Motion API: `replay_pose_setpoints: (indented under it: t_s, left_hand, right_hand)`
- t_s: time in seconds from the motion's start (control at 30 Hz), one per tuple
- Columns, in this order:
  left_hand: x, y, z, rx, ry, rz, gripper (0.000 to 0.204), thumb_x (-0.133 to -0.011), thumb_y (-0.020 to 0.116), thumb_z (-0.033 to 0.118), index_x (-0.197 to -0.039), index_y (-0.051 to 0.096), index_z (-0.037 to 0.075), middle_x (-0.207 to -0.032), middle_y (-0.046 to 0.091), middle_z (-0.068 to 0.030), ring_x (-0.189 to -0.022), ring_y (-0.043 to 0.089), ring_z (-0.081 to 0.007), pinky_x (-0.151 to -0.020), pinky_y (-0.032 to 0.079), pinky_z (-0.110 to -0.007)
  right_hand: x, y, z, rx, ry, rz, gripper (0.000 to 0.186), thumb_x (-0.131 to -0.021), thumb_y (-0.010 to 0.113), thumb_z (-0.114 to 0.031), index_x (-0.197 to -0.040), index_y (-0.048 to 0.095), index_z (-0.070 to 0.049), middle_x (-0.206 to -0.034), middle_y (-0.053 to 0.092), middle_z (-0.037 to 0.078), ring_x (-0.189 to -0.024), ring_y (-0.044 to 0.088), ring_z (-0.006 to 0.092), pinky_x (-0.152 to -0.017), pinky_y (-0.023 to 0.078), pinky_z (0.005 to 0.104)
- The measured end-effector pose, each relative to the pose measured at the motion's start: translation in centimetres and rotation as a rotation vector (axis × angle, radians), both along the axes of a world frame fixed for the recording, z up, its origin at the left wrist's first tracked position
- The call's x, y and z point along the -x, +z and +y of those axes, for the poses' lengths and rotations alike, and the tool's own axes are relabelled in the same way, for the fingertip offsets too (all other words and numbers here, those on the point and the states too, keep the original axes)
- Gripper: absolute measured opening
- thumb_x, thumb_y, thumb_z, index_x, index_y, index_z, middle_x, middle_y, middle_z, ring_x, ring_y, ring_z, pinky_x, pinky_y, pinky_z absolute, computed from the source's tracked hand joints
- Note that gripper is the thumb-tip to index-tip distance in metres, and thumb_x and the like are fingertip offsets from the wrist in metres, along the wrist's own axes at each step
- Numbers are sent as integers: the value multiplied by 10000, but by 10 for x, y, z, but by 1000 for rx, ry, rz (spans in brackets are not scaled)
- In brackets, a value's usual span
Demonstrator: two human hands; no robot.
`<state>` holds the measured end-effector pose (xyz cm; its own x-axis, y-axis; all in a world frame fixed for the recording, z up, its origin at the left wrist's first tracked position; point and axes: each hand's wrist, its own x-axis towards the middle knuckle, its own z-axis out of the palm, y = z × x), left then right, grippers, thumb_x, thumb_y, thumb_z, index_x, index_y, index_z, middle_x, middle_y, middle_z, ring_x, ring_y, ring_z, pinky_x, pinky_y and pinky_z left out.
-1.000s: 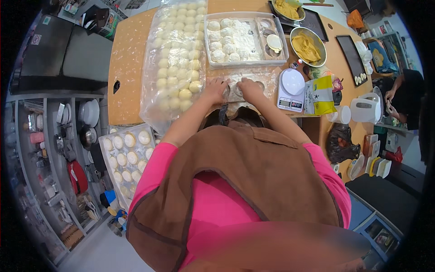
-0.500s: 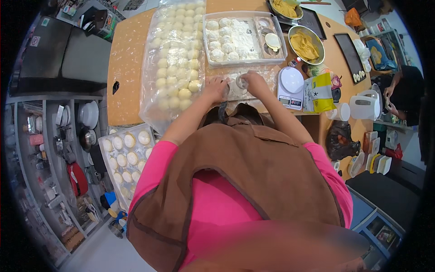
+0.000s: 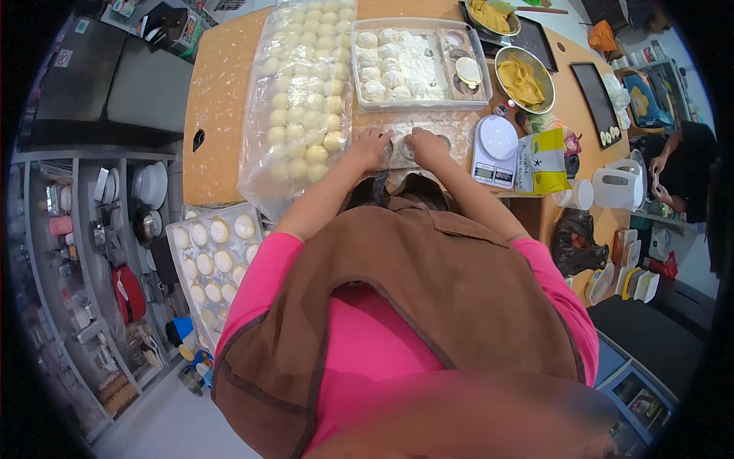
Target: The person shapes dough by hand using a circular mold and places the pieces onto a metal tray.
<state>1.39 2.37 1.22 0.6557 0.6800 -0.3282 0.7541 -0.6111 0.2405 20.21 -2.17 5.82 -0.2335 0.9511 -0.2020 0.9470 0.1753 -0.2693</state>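
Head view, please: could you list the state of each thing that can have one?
Left hand: pressing a dough piece on the table.
Right hand: pressing the same dough piece.
Dough-ball sheet: covered with plastic film.
Grey tray: uncovered, holding floured dough balls.
Kitchen scale: platform bare.
Metal bowl: holding yellow filling.

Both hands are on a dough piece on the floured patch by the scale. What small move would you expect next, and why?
Probably more pressing. Left hand and right hand both bear on the dough piece, which is not lifted yet. The tray just beyond holds floured rounds, a likely later spot.
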Motion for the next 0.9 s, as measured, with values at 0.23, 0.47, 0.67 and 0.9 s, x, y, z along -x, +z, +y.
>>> replay_pose_setpoints:
  t_s: [0.23,0.47,0.67,0.9]
  left_hand:
    - [1,-13,2,-40,12,-47,929,-646,797,363,-1428,318,210,-1419,376,-126,-1339,328,-318,-1063,217,-630]
    - [2,-16,-2,-114,16,-89,934,-631,819,372,-1415,335,215,-1369,415,-135,-1317,355,-318,-1041,245,-621]
    - [-3,-1,4,29,13,-24,820,-728,731,334,-1428,326,195,-1448,345,-126,-1355,304,-313,-1086,176,-634]
    - [2,-9,1,-27,19,-19,846,-723,739,358,-1436,316,190,-1456,336,-122,-1365,284,-314,-1092,177,-622]
  right_hand:
    - [2,-11,0,-25,8,35,149,-755,551,-9,-867,646,-33,-953,589,175,-908,614,348,-762,513,433]
    - [-1,-21,-1,-50,13,39,152,-747,549,-6,-861,644,-38,-931,588,181,-887,615,349,-755,509,441]
    - [-6,-16,5,-62,16,40,174,-739,566,-20,-884,657,-53,-942,596,182,-879,612,357,-754,501,449]
    - [-22,8,13,-54,-95,168,219,-724,576,-17,-912,671,-75,-956,597,172,-908,603,343,-802,481,443]
